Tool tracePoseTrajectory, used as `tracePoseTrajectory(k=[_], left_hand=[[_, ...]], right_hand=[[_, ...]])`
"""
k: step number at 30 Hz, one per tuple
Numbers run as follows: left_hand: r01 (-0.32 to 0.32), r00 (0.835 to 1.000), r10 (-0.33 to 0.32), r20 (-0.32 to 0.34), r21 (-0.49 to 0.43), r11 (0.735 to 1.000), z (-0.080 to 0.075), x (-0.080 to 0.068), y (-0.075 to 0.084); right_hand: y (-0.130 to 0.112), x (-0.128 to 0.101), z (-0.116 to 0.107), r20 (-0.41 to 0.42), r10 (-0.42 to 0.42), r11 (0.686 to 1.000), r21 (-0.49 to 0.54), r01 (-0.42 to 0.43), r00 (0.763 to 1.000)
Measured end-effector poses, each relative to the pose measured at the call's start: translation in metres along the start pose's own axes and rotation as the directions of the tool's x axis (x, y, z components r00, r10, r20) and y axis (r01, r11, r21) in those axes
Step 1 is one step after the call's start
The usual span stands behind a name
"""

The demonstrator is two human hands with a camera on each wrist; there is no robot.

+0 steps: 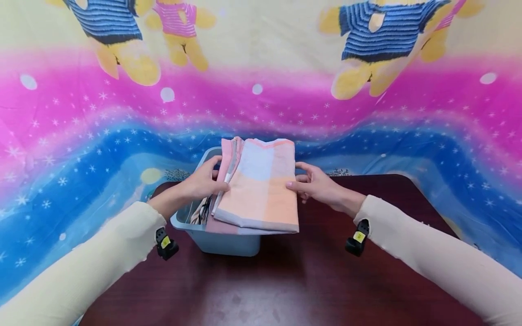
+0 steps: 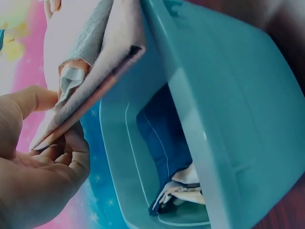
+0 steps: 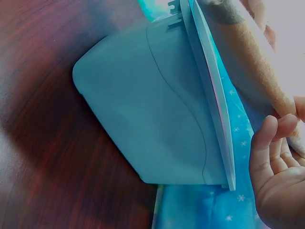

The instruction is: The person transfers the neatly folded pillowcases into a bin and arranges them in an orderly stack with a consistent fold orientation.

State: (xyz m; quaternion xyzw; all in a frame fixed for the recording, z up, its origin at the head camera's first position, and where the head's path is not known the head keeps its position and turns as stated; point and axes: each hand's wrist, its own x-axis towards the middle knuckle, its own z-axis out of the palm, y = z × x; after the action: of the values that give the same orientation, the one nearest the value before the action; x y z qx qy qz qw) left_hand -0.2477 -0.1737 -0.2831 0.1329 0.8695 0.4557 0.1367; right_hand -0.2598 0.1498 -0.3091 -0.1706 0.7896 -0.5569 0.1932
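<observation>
A folded cloth (image 1: 261,185) in pale blue, peach and pink checks is held up between both hands, above a blue-grey plastic bin (image 1: 230,245). My left hand (image 1: 200,181) pinches its left edge, thumb on the near face and fingers behind. On the opposite side, my right hand (image 1: 322,186) grips the right edge between thumb and fingers. The left wrist view shows the cloth's thick folded layers (image 2: 102,78) at the thumb. Inside the bin lie a dark blue cloth (image 2: 164,133) and a cream cloth with dark stripes (image 2: 183,191); the held cloth hides much of the bin from above.
The bin stands on a dark reddish-brown table (image 1: 326,280), towards its far left. Behind the table hangs a pink, blue and cream curtain (image 1: 261,99) printed with bears and snowflakes. A black wrist camera (image 1: 165,244) is strapped to the left sleeve, another (image 1: 356,240) to the right.
</observation>
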Motion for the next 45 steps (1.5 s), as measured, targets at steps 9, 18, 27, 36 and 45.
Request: tracePoseTrajectory(k=[9, 18, 27, 36, 45], left_hand=[[0.025, 1.0, -0.025, -0.014, 0.048, 0.999, -0.015, 0.001, -0.009], [0.058, 0.998, -0.056, -0.033, 0.075, 0.995, -0.03, 0.0, -0.011], [0.091, 0.995, -0.087, -0.044, 0.094, 0.991, -0.04, 0.001, -0.015], [0.106, 0.994, -0.102, -0.038, 0.12, 0.987, -0.049, 0.006, -0.017], [0.136, 0.989, -0.126, -0.071, 0.151, 0.979, -0.053, 0.012, -0.024]], right_hand=[[-0.004, 0.013, 0.012, 0.008, -0.01, 1.0, 0.017, 0.009, 1.0], [-0.009, 0.028, 0.019, 0.013, -0.02, 1.0, 0.025, 0.019, 1.0], [-0.016, 0.038, 0.024, 0.015, -0.024, 1.0, 0.013, 0.024, 1.0], [-0.017, 0.048, 0.03, -0.001, -0.009, 1.0, 0.016, 0.009, 1.0], [-0.013, 0.061, 0.037, 0.001, -0.006, 1.0, 0.003, 0.006, 1.0]])
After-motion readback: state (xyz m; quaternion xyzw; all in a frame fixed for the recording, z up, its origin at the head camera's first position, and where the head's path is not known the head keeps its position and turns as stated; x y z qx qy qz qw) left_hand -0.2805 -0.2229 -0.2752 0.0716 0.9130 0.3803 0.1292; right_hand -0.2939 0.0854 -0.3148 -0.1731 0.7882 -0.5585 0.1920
